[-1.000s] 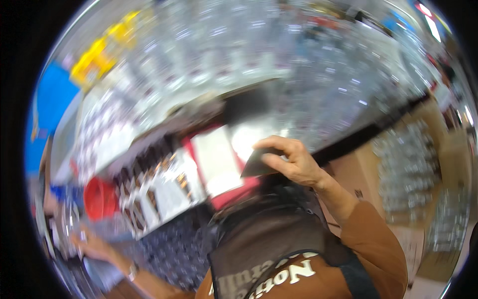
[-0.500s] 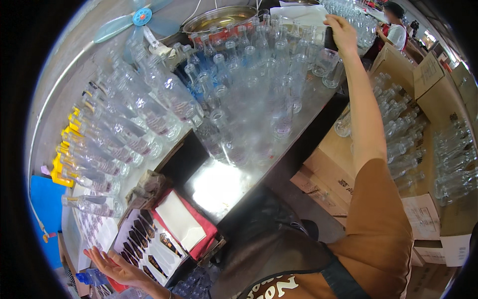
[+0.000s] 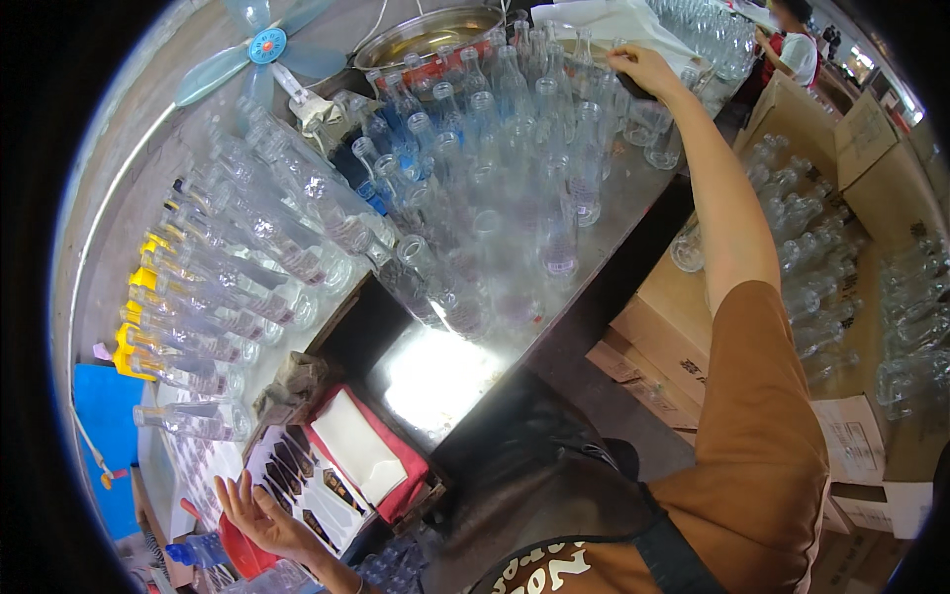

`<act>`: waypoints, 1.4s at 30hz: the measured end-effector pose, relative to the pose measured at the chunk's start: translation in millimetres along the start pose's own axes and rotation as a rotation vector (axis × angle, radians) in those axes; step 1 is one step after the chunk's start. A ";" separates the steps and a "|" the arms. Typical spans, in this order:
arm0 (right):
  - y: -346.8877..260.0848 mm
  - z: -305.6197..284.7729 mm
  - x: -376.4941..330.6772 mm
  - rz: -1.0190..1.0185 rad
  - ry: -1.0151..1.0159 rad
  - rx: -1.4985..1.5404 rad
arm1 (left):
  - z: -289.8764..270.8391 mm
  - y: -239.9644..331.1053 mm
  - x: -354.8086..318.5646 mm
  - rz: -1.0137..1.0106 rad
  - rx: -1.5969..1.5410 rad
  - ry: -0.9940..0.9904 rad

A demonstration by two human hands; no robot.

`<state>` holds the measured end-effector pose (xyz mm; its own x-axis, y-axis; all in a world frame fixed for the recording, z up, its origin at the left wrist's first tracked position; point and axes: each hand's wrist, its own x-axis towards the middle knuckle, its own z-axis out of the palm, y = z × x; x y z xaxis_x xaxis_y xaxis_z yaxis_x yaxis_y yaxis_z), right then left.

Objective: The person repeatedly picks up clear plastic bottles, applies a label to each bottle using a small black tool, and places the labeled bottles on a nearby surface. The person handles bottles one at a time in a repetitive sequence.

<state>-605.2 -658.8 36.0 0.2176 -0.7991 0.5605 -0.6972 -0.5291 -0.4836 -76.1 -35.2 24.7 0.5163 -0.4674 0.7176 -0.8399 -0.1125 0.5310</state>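
My right hand (image 3: 645, 69) is stretched far out over a dense crowd of clear glass bottles (image 3: 515, 178) standing on the grey table (image 3: 633, 198). Its fingers curl down over the bottle tops at the far end, and whether they grip one is hidden. My left hand (image 3: 259, 515) lies low at the near left with fingers spread, resting on a white sheet of dark labels (image 3: 297, 475). Next to that sheet sits a red tray with a white pad (image 3: 361, 450).
Rows of bottles lie on their sides (image 3: 218, 287) at the left, some with yellow caps. A small fan (image 3: 267, 49) and a metal basin (image 3: 426, 30) stand at the back. Cardboard boxes (image 3: 673, 327) and bottle crates (image 3: 841, 277) fill the right. Another person (image 3: 797, 40) stands far right.
The view swung from the label sheet up to the table. My right arm left the near tray and reached to the far bottles. My left hand stayed by the labels.
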 end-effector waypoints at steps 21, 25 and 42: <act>-37.9 -49.3 -63.4 0.226 0.083 -0.199 | -6.9 -26.0 -26.9 -0.203 -0.149 -0.039; -61.2 -68.3 -72.2 0.216 0.093 -0.253 | 2.6 -20.3 -21.3 -0.209 -0.149 -0.073; -391.9 -115.6 -124.7 -0.581 -0.354 0.670 | 129.2 223.4 62.9 0.089 -0.957 -0.830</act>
<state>-438.0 -318.8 233.3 0.6773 -0.3417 0.6516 0.0971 -0.8363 -0.5396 -252.8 -203.0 130.2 -0.0864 -0.8867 0.4542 -0.2306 0.4613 0.8567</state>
